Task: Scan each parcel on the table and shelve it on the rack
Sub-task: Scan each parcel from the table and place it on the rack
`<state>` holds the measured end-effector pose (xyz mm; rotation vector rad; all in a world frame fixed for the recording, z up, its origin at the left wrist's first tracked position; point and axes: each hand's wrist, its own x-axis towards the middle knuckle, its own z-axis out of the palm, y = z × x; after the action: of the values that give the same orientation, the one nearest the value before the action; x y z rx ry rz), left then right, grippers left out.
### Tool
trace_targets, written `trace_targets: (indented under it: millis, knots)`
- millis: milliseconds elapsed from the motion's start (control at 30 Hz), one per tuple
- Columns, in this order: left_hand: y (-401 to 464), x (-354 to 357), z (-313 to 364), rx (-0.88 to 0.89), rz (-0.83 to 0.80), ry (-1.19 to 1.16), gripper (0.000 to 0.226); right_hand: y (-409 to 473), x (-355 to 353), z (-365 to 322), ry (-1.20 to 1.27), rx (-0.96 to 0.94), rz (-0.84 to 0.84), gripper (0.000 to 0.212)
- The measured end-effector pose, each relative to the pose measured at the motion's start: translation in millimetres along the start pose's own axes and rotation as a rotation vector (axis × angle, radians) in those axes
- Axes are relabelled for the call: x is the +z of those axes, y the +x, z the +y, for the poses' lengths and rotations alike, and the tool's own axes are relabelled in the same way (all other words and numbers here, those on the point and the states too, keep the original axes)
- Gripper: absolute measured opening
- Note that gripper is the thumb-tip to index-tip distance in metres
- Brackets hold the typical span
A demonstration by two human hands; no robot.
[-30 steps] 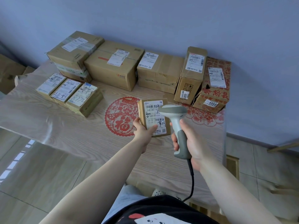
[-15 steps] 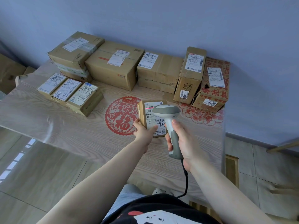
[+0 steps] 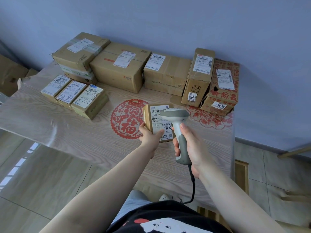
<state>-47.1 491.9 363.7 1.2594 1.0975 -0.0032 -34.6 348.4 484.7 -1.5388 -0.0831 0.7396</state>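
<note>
Nearest, a black shirt with a white and red print (image 3: 168,222), and a black cable (image 3: 193,185) curling up to the handle of a grey and white barcode scanner (image 3: 178,130). Right hand (image 3: 191,147) wrapped round that handle, fingers (image 3: 175,147) curled about the grip, forefinger laid up along the neck. Scanner head tipped over the white label of a small brown parcel (image 3: 152,121). Left hand (image 3: 149,136) gripping that parcel by its near left corner, thumb pressed on the label, other fingers tucked behind; parcel tilted, label side facing up toward the camera, over the middle of the table (image 3: 50,125). Whether its far edge touches the wood, hard to tell.

Just left of the parcel, a round red paper-cut decoration (image 3: 124,120) flat on the table; a second, paler red one (image 3: 208,118) to the right, partly under the far boxes.

Farther left, three small labelled parcels (image 3: 74,95) side by side, touching, the nearest marked with handwritten digits.

Along the back, against the blue wall (image 3: 168,19), a row of bigger cartons: two stacked boxes (image 3: 79,56) at the left, a large brown box (image 3: 121,66) next, a wide creased box (image 3: 166,74), a tall narrow box (image 3: 198,76) standing upright, and at the right end a red-printed box (image 3: 223,88) with a torn front corner, leaning against the tall one.
</note>
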Motion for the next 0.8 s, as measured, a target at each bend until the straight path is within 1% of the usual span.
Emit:
trace_targets:
  millis: [233,333,567,633,733,800]
  knots:
    - [-7,0,3,0.001,-0.01,-0.029,0.09,-2,0,-1,0.003,0.023,0.013,0.046]
    - [-12,-5,5,-0.007,-0.015,-0.051,0.096,-2,0,-1,0.012,0.041,0.015,0.048]
    - [-18,-39,1,-0.027,0.04,-0.097,0.106,-2,9,0,0.04,0.089,-0.044,0.051]
    - [-22,-55,0,-0.017,0.055,-0.131,0.102,-2,13,-1,0.047,0.109,-0.049,0.048]
    - [-28,-80,-4,0.015,0.079,-0.176,0.087,-2,23,-2,0.057,0.146,-0.056,0.04]
    - [-32,-98,-5,0.026,0.085,-0.197,0.086,-3,33,-2,0.051,0.16,-0.07,0.039]
